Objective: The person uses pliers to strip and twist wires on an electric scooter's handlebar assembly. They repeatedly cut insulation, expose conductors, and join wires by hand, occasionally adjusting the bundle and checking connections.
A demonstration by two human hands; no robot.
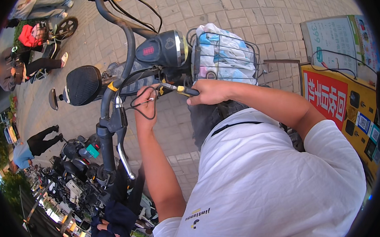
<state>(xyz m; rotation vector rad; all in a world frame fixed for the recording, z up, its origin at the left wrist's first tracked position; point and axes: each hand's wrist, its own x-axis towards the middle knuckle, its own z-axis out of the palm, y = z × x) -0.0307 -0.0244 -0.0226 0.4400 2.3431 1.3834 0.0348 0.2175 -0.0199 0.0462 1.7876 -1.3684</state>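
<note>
My right hand (pixel 210 91) grips a pair of pliers (pixel 182 89) with black and yellow handles. The jaws point left, toward my left hand (pixel 147 99). Fingers closed, that hand holds a thin black cable (pixel 134 107), which hangs in a loop over the palm and wrist. Both hands work beside the front of an electric bike, under its dark headlamp unit (pixel 162 50) and next to the handlebar (pixel 129 57). Whether the jaws are closed on the cable I cannot tell.
The bike's wire basket (pixel 251 51) holds a white and blue plastic bag (pixel 225 52). At the right stands a yellow stand (pixel 359 148) with a red sign. Parked scooters (pixel 74 167) and a person in dark clothes (pixel 111 221) are at lower left; other people stand farther left.
</note>
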